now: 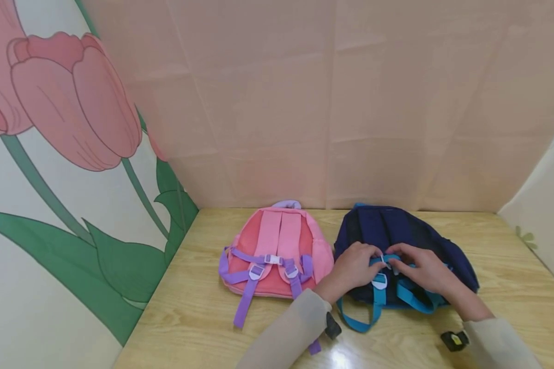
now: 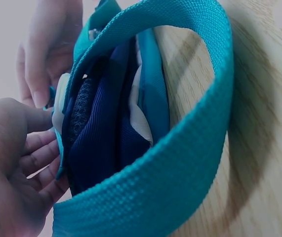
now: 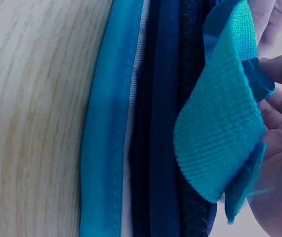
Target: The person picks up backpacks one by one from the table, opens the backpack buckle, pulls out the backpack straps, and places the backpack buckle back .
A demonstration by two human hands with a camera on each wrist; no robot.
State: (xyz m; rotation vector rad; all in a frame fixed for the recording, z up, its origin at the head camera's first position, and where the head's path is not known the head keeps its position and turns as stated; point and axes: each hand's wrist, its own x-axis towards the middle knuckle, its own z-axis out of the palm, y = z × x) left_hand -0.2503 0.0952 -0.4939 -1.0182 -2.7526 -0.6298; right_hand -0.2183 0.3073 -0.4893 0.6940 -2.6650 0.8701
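A navy backpack (image 1: 457, 256) lies on the table with its straps up. Over its middle, my left hand (image 1: 355, 264) and right hand (image 1: 420, 266) meet at a narrow blue chest strap with white plastic buckle parts. Thumb and fingers of each hand pinch this strap, the fingertips close together; whether the buckle halves are joined is hidden. Below the left hand sits a white strap adjuster (image 1: 379, 280) on a blue webbing strap (image 1: 362, 326), which loops out onto the table. In the right wrist view, a folded blue strap (image 3: 220, 128) hangs beside the right hand (image 3: 279, 148).
To the left, a pink backpack (image 1: 320, 246) with purple straps lies on the wooden table (image 1: 180, 302), its white chest buckle (image 1: 273, 260) fastened. A beige cloth wall (image 1: 268, 102) stands behind, and a tulip-patterned panel (image 1: 74, 205) borders the left side.
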